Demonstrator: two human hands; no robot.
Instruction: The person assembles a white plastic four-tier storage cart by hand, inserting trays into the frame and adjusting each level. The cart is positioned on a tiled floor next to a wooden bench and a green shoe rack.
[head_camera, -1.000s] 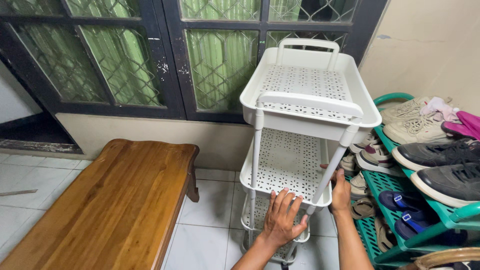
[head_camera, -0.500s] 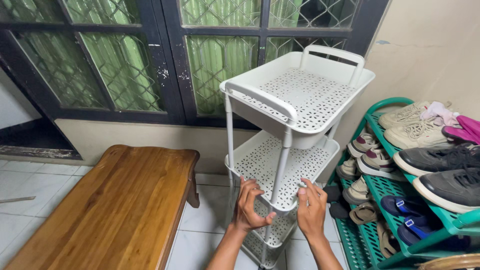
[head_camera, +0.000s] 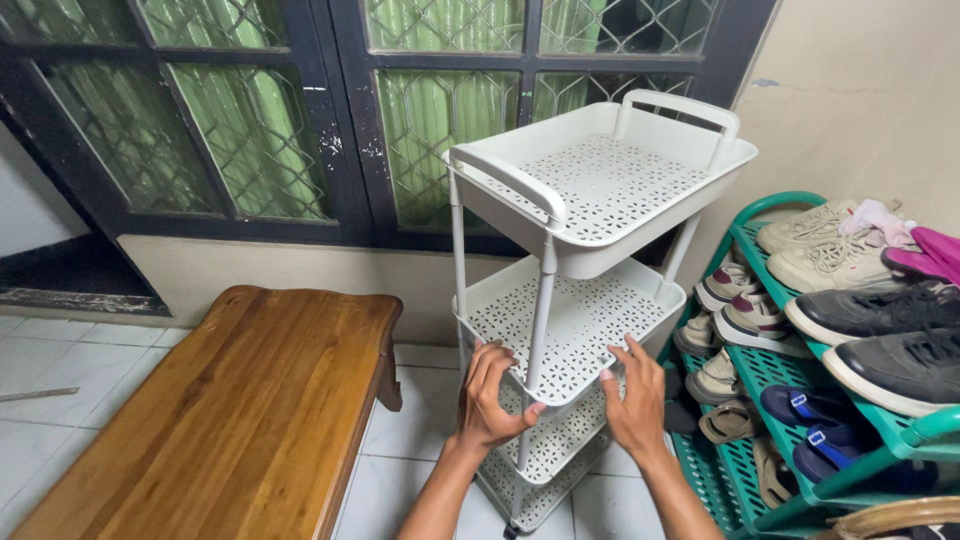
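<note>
Two bare forearms; left hand and right hand ungloved, no rings or sleeves
</note>
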